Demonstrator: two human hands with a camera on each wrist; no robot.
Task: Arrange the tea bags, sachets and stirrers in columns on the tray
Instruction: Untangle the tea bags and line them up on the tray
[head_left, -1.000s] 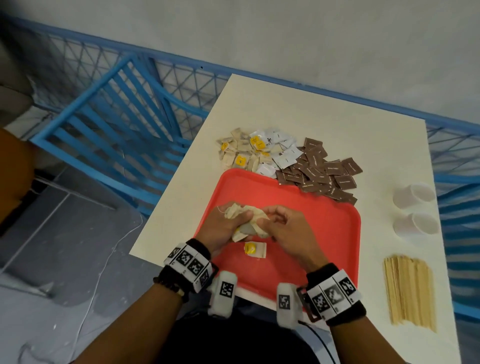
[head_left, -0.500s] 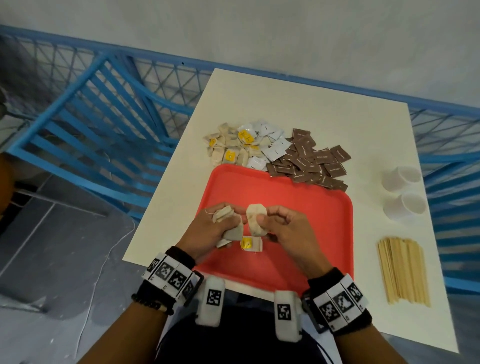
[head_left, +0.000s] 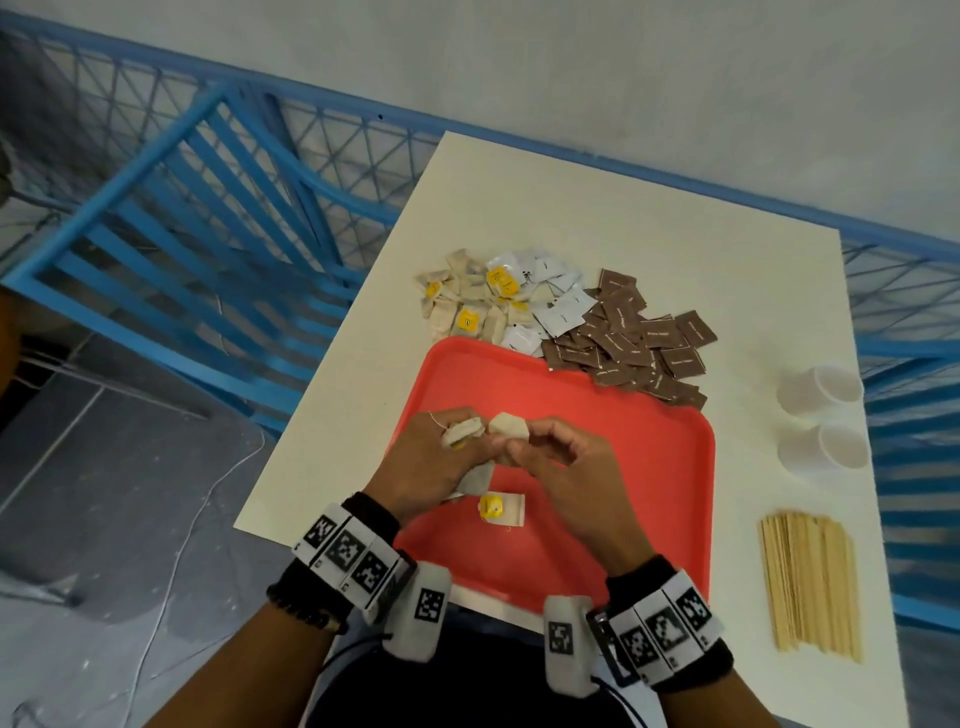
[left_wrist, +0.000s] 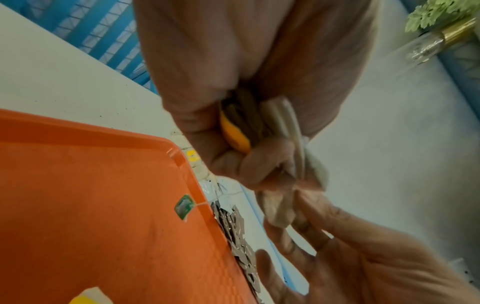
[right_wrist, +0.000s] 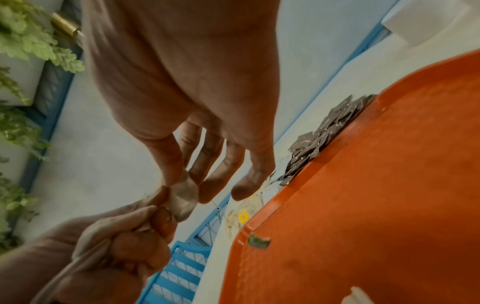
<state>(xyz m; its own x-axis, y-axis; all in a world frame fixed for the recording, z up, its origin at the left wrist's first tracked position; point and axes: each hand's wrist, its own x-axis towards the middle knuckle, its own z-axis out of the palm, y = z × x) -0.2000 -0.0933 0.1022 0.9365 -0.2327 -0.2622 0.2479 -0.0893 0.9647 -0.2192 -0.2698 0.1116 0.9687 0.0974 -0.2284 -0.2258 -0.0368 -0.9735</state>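
Head view, item by item, fingers first. My right hand (head_left: 566, 467): thumb and forefinger pinch one beige tea bag (head_left: 509, 427), the other fingers loosely spread, seen clearly from the right wrist. My left hand (head_left: 426, 462): fingers curled tight round a small bundle of tea bags (head_left: 460, 432), a yellow tag (left_wrist: 233, 133) wedged among them, one bag hanging below the palm. The two hands meet above the near left part of the red tray (head_left: 649, 467), the pinched bag just beside the bundle. On the tray floor, just under my hands: one tea bag with yellow tag (head_left: 501, 506), lying flat; a small green tag on a string (left_wrist: 184, 206) near the tray's far rim. Beyond the far rim, on the white table (head_left: 571, 208): loose tea bags (head_left: 467, 306) at left, white sachets (head_left: 550, 301) in the middle, brown sachets (head_left: 634, 338) at right, some overlapping the rim. Right of the tray: two white cups (head_left: 821, 415) on their sides, and nearer me a stack of wooden stirrers (head_left: 810, 587) lying parallel. Blue railing (head_left: 208, 234) beyond the table's left edge.
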